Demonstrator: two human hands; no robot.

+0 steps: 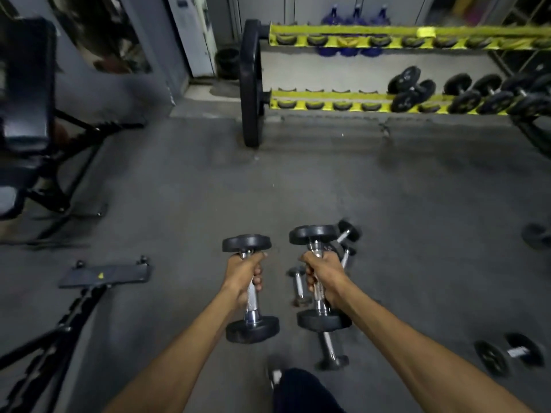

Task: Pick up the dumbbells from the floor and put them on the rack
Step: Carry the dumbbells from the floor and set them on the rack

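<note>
My left hand [244,277] grips the chrome handle of a black-ended dumbbell [247,243], lifted off the floor. In my right hand [323,277] is a second, matching dumbbell [315,234], also held by its handle. Under and behind the right one, several small dumbbells [347,231] lie in a loose pile on the grey floor. One more dumbbell [508,353] rests at the lower right. The yellow two-tier rack [351,96] stands ahead at the top, with several dumbbells [465,90] on the right of its lower tier and vacant cradles to the left.
A black weight bench [26,114] fills the left side, and another bench frame [103,275] lies at lower left. The rack's black end frame [251,84] stands at centre top. Open grey floor stretches between me and the rack. A dark weight [535,235] sits at the right edge.
</note>
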